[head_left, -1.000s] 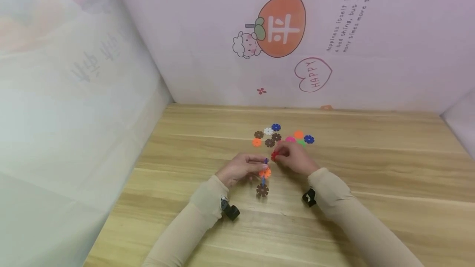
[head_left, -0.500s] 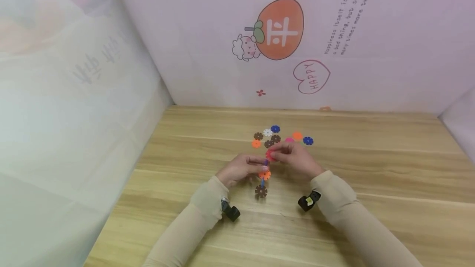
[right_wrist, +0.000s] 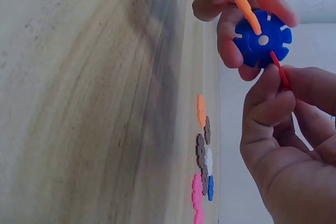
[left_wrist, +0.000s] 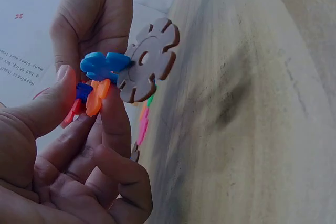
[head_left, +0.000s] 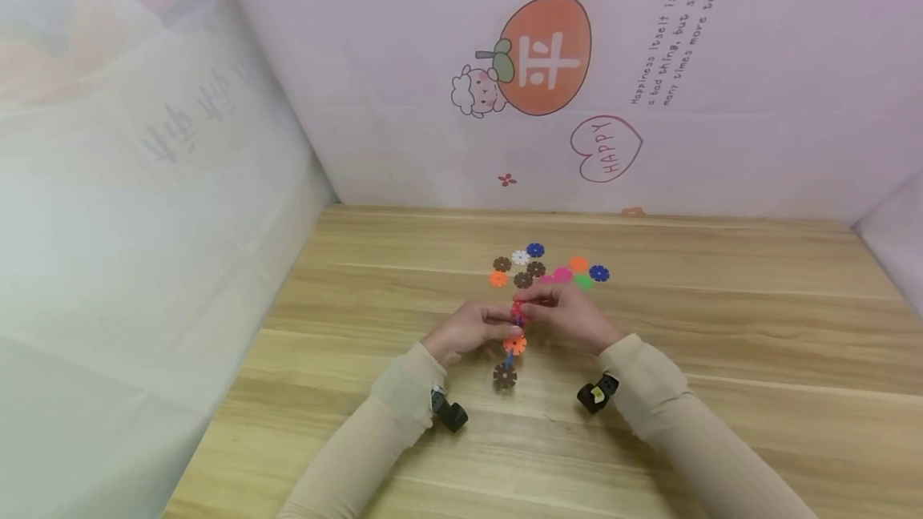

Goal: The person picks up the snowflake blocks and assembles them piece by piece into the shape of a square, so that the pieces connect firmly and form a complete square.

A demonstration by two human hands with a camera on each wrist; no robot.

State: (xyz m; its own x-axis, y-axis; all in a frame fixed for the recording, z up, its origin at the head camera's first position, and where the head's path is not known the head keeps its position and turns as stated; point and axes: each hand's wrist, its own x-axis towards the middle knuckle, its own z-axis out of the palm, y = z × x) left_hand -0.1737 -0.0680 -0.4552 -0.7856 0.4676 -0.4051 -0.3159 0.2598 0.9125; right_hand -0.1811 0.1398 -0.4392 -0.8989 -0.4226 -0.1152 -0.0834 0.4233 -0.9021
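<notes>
My left hand (head_left: 461, 330) holds a chain of slotted plastic snowflake discs between thumb and fingers. In the left wrist view, a brown disc (left_wrist: 152, 61) hangs at the free end, joined to a light blue disc (left_wrist: 104, 66). An orange disc (left_wrist: 97, 97) follows, then a dark blue disc (right_wrist: 257, 45), plain in the right wrist view. My right hand (head_left: 573, 317) pinches a red disc (right_wrist: 282, 74), seen edge-on at the dark blue disc's rim, by a slot. Fingers partly cover the red disc, so how deep it sits cannot be told.
Loose discs lie on the wooden table (head_left: 721, 327) beyond the hands: brown ones (head_left: 502, 264), a white one (head_left: 521, 257), orange ones (head_left: 579, 263), blue ones (head_left: 599, 273), pink ones (head_left: 563, 274) and a green one (head_left: 585, 282). A printed cloth wall (head_left: 404, 102) stands behind.
My right hand has brought the red disc left to the chain's upper end and turned it edge-on against the dark blue disc. The left hand has stayed nearly still; the chain's brown end has dipped slightly.
</notes>
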